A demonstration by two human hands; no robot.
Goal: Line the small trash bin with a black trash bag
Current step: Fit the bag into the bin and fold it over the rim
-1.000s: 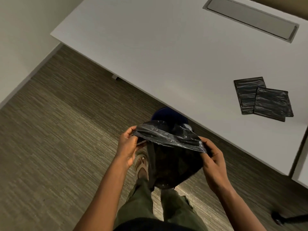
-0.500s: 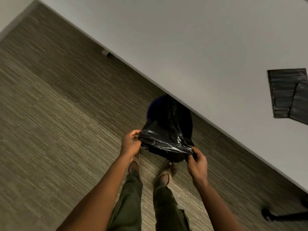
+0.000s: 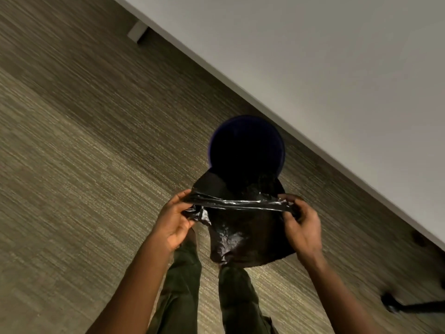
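both forearms reach forward and down from the bottom of the view. the left hand (image 3: 173,221) pinches one side of the rim of the thin, shiny black plastic trash bag (image 3: 243,227), fingers closed on a crumpled fold. the right hand (image 3: 302,225) grips the opposite side, fingers curled around the plastic. between them the rim is pulled into a tight band, and the rest of the bag hangs below. the small round dark blue trash bin (image 3: 248,145) stands on the striped grey-brown carpet (image 3: 72,165), just beyond the hands, beside the edge of the white table (image 3: 337,68).
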